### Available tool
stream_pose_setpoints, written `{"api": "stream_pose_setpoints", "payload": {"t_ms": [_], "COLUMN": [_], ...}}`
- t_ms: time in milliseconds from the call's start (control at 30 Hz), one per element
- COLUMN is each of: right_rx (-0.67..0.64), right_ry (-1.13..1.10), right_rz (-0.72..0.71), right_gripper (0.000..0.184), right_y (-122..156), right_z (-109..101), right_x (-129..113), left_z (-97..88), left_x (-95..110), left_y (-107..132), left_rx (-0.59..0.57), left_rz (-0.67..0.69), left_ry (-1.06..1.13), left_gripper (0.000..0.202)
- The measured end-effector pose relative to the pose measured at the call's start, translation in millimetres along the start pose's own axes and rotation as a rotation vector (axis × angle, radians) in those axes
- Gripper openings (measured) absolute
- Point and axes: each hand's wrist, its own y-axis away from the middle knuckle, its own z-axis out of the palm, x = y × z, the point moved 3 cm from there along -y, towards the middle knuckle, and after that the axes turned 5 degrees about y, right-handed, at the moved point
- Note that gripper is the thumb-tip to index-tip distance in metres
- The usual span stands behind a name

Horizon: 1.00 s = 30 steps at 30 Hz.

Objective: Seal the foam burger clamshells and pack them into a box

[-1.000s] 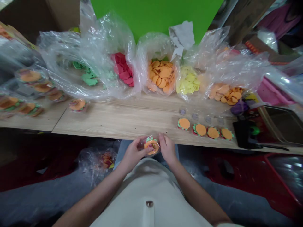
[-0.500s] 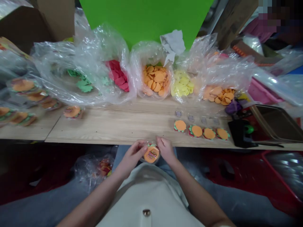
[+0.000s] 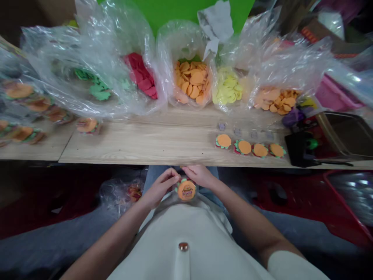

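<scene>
In the head view, your left hand [image 3: 159, 189] and right hand [image 3: 198, 175] both pinch the small round orange foam burger in clear wrap [image 3: 186, 190] with curled fingers. It sits just below the edge of the light wooden desk [image 3: 140, 144], over your lap. Four similar foam burgers [image 3: 244, 147] line the desk to the right.

The bench [image 3: 163, 146] is pale matt wood-grain laminate. Crinkled, glossy clear plastic bags [image 3: 87, 66] hold matt foam cut-outs [image 3: 194, 79]. The foam burger stack [image 3: 186, 190] sits in a shiny clear wrapper. A crumpled white paper [image 3: 217, 23] looks dull.
</scene>
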Motion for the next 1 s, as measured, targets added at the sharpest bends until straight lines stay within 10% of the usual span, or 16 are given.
{"api": "stream_pose_setpoints", "payload": {"t_ms": [133,333,467,1000], "right_rx": [-0.018,0.492,0.691,0.543], "right_ry": [-0.060,-0.314,-0.521,-0.310], "right_rz": [-0.008,0.455,0.523,0.388], "right_gripper": [0.039,0.046,0.044,0.046], "right_y": [-6.8,27.2,32.4,29.7], "right_z": [-2.8,15.8,10.7,18.5], "right_x": [-9.9,11.9,14.3,15.9], "left_z": [1.5,6.7,26.4,12.0], "left_x": [8.4,-10.8,-9.5,-6.6], "left_y": [4.9,-5.6,-8.7,-25.9], "left_rx": [-0.170,0.199,0.252,0.242], "left_rz": [-0.008,0.174,0.387,0.062], "left_ry": [-0.149,-0.031,-0.070,0.101], "left_gripper": [0.040,0.043,0.042,0.023]}}
